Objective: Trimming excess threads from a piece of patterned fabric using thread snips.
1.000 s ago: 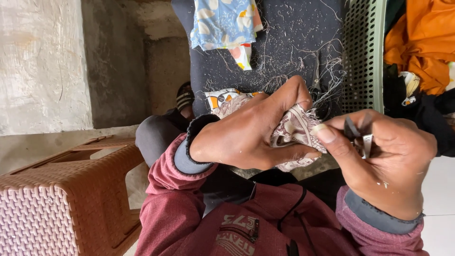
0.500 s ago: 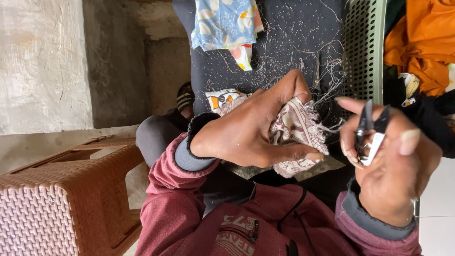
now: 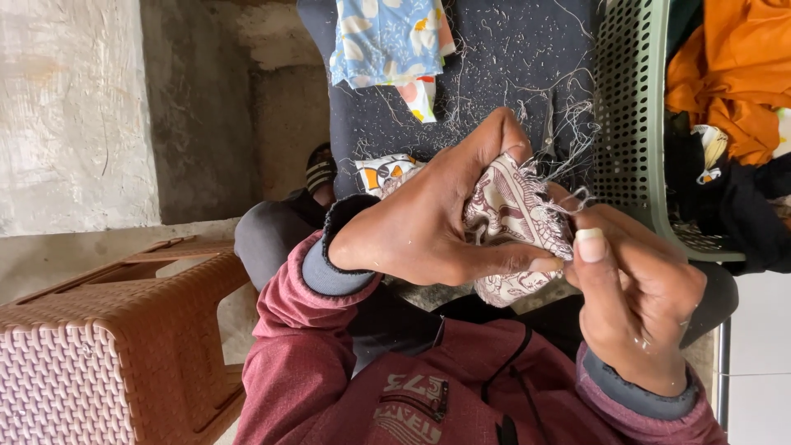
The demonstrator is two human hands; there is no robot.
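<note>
My left hand (image 3: 428, 227) grips a small cream cloth with a maroon print (image 3: 515, 222) and bunches it between thumb and fingers. My right hand (image 3: 634, 297) meets it from the right. Its thumb and fingers pinch the cloth's frayed edge (image 3: 560, 202), where loose threads stick out. The small dark snips seen earlier in the right hand are hidden now. Both hands hover over my lap, and both wrists wear maroon sleeves with grey cuffs.
A dark cloth surface (image 3: 494, 74) strewn with cut threads lies beyond the hands, with a blue flowered cloth (image 3: 383, 37) on it. A green perforated basket (image 3: 630, 107) at the right holds orange and black garments (image 3: 733, 74). A brown woven-look plastic stool (image 3: 107, 346) is at the lower left.
My right hand, which held small snips up and apart from the cloth, has come in to the cloth's frayed edge. The left hand has kept its grip.
</note>
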